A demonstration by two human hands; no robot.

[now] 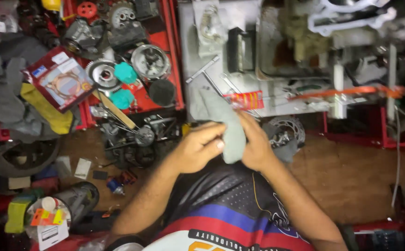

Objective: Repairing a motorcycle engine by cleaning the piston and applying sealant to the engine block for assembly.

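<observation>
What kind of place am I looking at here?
Probably a small engine or motorcycle repair workshop: a red tray holds gears and round metal parts, a gasket packet lies nearby, and both hands hold a grey rag.

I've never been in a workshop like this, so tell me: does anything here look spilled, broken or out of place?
Nothing looks spilled or broken. It is just crowded: loose gears and engine parts fill the red tray, and more lie on the floor. Both hands, left hand and right hand, hold a grey rag.
</observation>
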